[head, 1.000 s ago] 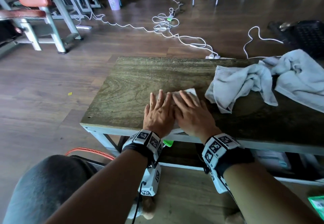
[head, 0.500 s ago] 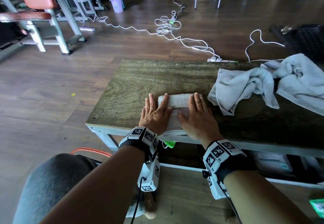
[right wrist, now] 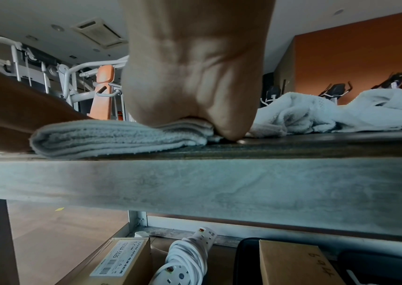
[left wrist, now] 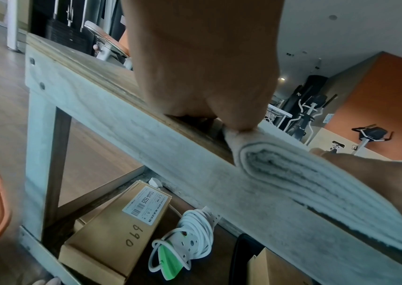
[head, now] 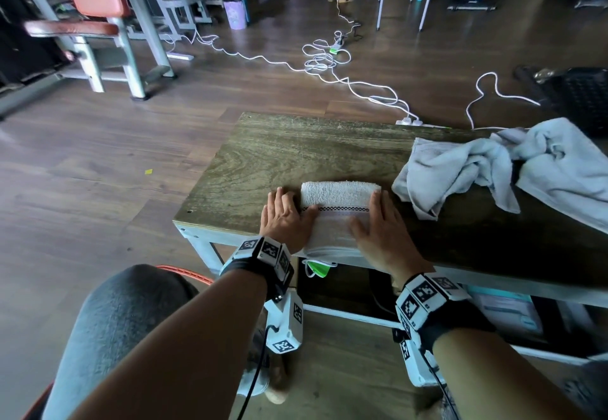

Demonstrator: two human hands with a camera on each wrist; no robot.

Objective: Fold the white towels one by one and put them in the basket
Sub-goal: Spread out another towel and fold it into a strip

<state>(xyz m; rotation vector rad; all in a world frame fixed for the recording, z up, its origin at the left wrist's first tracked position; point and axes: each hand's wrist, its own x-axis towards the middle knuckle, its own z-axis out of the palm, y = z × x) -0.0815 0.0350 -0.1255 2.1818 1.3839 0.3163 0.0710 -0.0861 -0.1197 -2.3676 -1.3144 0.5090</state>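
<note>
A folded white towel [head: 335, 209] with a checked stripe lies at the near edge of the wooden table [head: 279, 156]. My left hand [head: 284, 219] lies flat against the towel's left side, fingers on the table and thumb on the cloth. At the towel's right side my right hand [head: 381, 225] also lies flat, with its thumb on top. In the left wrist view the palm [left wrist: 202, 67] rests on the towel's [left wrist: 292, 179] corner. The right wrist view shows the right palm [right wrist: 195, 67] pressing the towel's [right wrist: 112, 137] layers. An orange basket rim [head: 184, 271] shows beside my knee.
A heap of unfolded white towels [head: 477, 169] covers the table's right part, close to my right hand. Under the table sit cardboard boxes [left wrist: 112, 237] and a coiled power strip [left wrist: 185, 241]. White cables [head: 322, 61] trail over the floor beyond.
Both hands have slid apart from the towel's middle to its left and right sides, uncovering the top and the checked stripe. The towel stays at the table edge.
</note>
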